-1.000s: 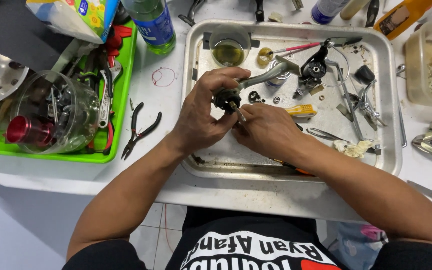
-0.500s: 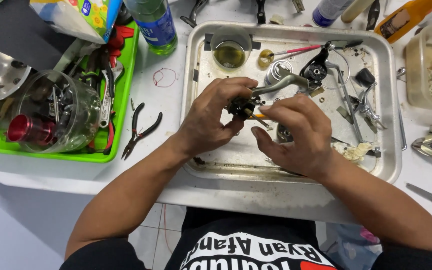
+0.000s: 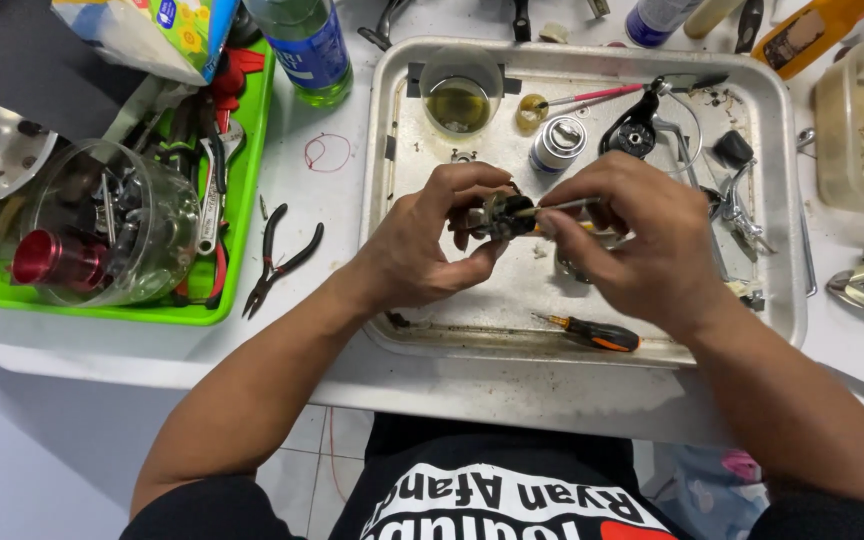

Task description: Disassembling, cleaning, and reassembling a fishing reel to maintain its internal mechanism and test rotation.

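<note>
1. Left hand [image 3: 422, 245] is clamped around a small dark metal part [image 3: 497, 215], thumb below and fingers curled over the top; the part is held above the middle of the metal tray [image 3: 782, 200].
2. Right hand [image 3: 632, 235] is pinched shut on a thin metal tool [image 3: 557, 207], whose tip touches the part.
3. The part looks black and greasy, with a brassy spot; finer detail cannot be made out.
4. On the tray: a screwdriver [image 3: 592, 333] with an orange-and-black handle near the front rim, a small silver can [image 3: 558, 143], and a cup of yellowish oil [image 3: 458, 100].
5. Beyond the tray's left edge: black pliers [image 3: 277, 255] on the white table.
6. Further left, a green tray [image 3: 252, 150] holding a clear tub of tools [image 3: 112, 225].
7. Packages at the back: a green bottle with a blue label [image 3: 307, 40], a blue-and-yellow printed carton [image 3: 152, 30], and an orange bottle [image 3: 812, 30] at far right.
</note>
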